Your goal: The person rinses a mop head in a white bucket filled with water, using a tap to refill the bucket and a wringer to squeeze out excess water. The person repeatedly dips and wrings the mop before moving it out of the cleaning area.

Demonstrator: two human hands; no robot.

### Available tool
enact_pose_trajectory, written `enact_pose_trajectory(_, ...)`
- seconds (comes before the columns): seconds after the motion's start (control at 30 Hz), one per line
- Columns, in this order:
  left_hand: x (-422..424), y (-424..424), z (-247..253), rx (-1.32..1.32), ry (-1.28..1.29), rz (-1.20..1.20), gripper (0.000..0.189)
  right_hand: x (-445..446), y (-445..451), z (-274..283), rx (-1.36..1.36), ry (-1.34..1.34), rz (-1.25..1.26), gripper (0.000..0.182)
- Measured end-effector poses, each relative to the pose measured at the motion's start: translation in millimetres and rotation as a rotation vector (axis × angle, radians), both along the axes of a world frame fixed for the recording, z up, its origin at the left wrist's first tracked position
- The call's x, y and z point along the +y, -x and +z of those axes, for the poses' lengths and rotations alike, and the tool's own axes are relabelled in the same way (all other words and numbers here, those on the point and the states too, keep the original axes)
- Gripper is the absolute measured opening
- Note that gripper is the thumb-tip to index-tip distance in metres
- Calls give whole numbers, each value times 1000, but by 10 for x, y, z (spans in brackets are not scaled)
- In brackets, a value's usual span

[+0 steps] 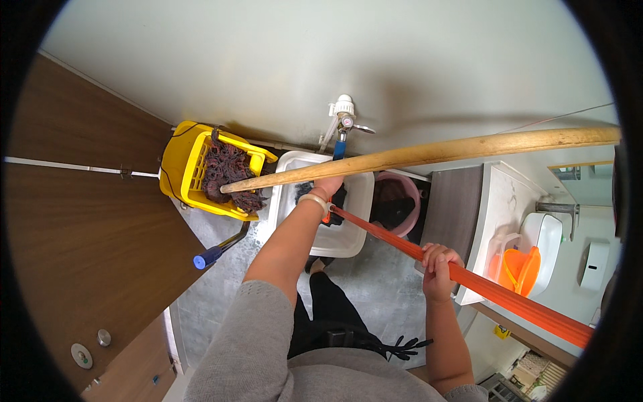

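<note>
My right hand point(438, 269) grips the red handle point(382, 232) of a mop or similar tool, which slants down towards a white mop sink point(359, 236). Over the sink my left hand point(329, 185) reaches in at the handle's lower end, where an orange part point(327, 217) and dark cloth or mop material point(339, 201) show. What its fingers hold is hidden under the wrist and a wooden pole. That wooden pole point(402, 157) crosses above the left hand, its far end over a dark string mop head point(228, 168) lying in a yellow wringer bucket point(193, 186).
A tap with a blue hose piece point(339, 149) is above the sink. A pink bucket point(412, 193) stands right of it, beside a counter point(495, 201) with a washbasin point(550, 251) and an orange bucket point(527, 271). The wringer's blue-tipped lever point(208, 257) juts out near brown partition panels point(90, 241).
</note>
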State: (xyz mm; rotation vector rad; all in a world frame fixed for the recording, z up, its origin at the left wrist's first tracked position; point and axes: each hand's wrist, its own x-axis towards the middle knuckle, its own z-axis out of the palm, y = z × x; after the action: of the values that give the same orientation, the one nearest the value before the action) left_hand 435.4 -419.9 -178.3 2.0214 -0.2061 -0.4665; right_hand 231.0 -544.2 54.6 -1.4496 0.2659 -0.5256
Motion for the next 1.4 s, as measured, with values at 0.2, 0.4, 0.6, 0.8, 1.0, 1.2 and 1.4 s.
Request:
enact_pose_trajectory(0.2, -24, 26, 67, 97, 55, 84, 20, -9, -5, 6, -2, 19, 26, 21)
enact_pose_trajectory(0.4, 41, -20, 239, 102, 14, 82, 22, -12, 60, 5, 1, 18, 25, 21)
enact_pose_trajectory(0.6, 86, 27, 226, 62, 184, 148, 32, 60, 47, 29, 22, -4, 29, 21)
enact_pose_trajectory(0.8, 292, 914, 309, 14, -221, 258, 41, 211, 21, 284, 10, 27, 172, 20)
enact_pose_trajectory(1.0, 218, 1626, 635, 1632, 664, 503, 34, 163, 112, 1269, -9, 64, 531, 24)
enact_pose_trajectory(1.2, 58, 1587, 1377, 1796, 1035, 771, 16, -84, 143, 1944, -157, -5, 1192, 21)
enact_pose_trajectory(1.4, 172, 1595, 1908, 1755, 1236, 800, 6, -109, 335, 2609, -191, 15, 1349, 19)
